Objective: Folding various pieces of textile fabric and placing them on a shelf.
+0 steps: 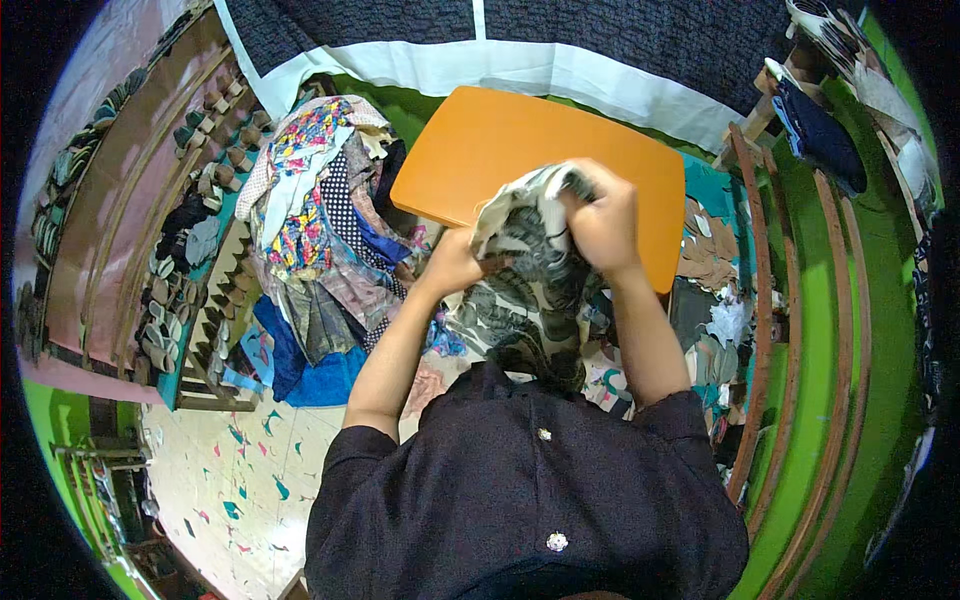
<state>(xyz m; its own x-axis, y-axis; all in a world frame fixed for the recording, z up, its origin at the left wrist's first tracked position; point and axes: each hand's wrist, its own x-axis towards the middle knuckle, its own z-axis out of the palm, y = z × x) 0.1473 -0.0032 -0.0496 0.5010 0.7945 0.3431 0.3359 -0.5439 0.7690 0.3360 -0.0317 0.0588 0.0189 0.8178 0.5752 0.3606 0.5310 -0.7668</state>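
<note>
A piece of patterned fabric (525,300), dark grey and cream, hangs down in front of me, its upper edge raised over the near side of an orange table (520,130). My left hand (458,262) grips its left side, with some fingers hidden behind the cloth. At the top right of the fabric my right hand (607,220) is closed on the pale edge, slightly smeared by motion. The lower end of the cloth falls toward my lap, where folds hide its shape.
A heap of colourful fabrics (300,230) lies left of the table. Beyond it, racks carry many shoes (160,330). Scraps (235,510) litter the floor at lower left. To the right are cut pieces (710,250) and wooden rails (790,270) with folded dark cloth (820,140).
</note>
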